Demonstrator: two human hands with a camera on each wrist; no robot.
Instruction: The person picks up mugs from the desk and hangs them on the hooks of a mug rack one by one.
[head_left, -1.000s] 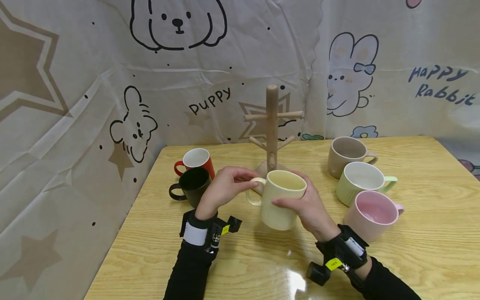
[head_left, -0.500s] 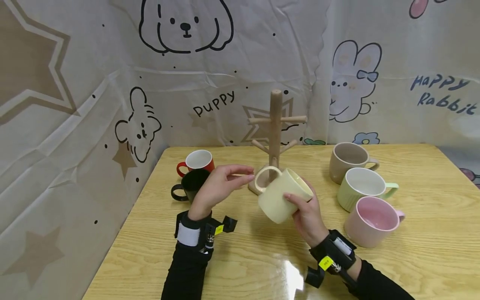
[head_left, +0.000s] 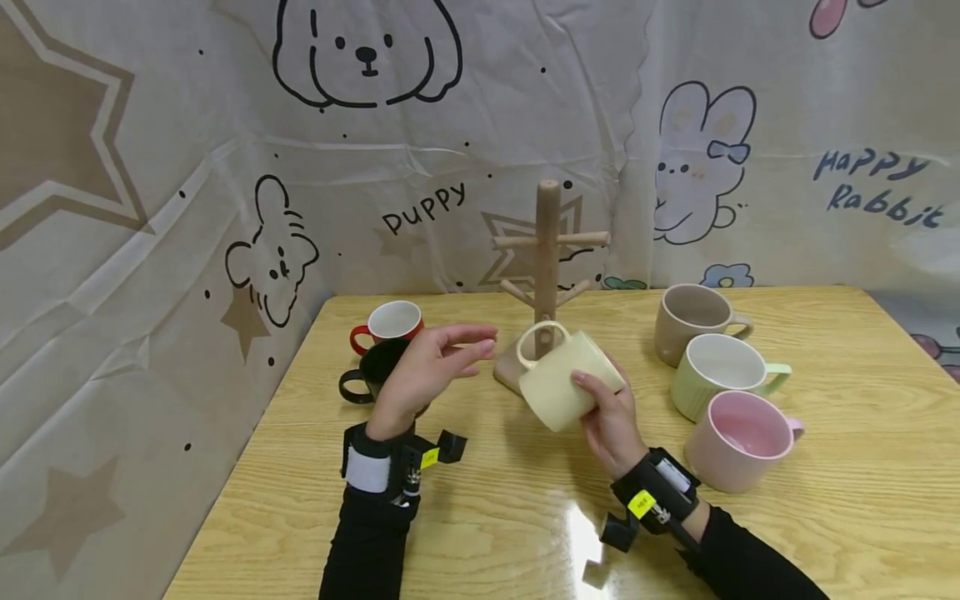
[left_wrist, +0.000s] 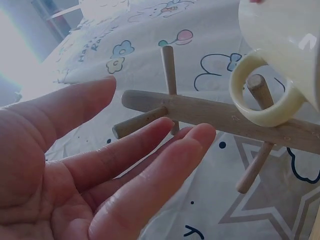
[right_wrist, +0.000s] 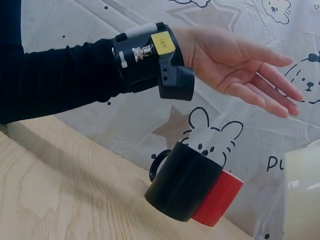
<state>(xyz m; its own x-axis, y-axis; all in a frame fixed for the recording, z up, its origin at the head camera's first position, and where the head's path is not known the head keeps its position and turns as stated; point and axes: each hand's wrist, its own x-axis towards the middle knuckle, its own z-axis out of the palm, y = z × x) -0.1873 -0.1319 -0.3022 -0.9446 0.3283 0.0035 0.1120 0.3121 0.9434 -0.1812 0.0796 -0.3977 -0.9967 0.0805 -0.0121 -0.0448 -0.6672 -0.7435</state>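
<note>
I log a wood-grain table; at left, a black mug before a red mug. At right, back to front: taupe mug, pale-green mug, pink mug. Behind, I note a cartoon-printed cloth.

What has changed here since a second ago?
The left hand has let go of the handle of the yellow mug and drawn back leftward. The right hand still grips the mug, now tilted, mouth tipped right and handle higher. Unmoved: wooden stand, red mug, black mug, brown mug, green mug, pink mug.
</note>
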